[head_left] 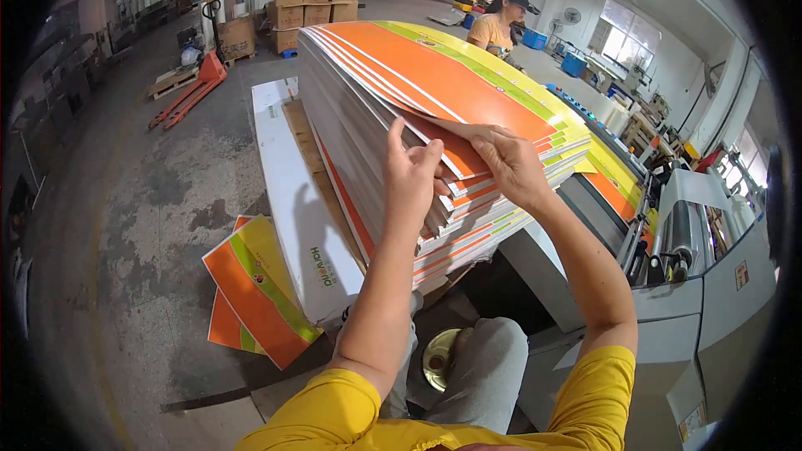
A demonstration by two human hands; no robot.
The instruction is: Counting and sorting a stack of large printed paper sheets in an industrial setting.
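1. While thumb and fingers clamp together on its near edge, a raised top sheet curls up from the tall stack of printed sheets, caught in the right hand of a worker in yellow sleeves.

2. At the stack's near left corner, the left hand points its index finger upward, thumb spread well apart from it; its lower fingers are partly hidden by the paper edges, and whether they grip any sheets cannot be told.

3. Faced in orange, yellow and green with white borders, the stack stands beneath both hands, its pale edges showing in uneven layers.

4. Left of the stack, a long white panel lies alongside; farther out, toward the stack's near end, loose printed sheets in matching colors overlap on the worn floor.

5. Right of the stack sits a grey machine fitted with a roller; another printed sheet lies between that roller and the stack.

6. Beyond the stack, to its right, is a co-worker in a dark cap; beyond it to the left are piled brown cartons and an orange pallet jack.
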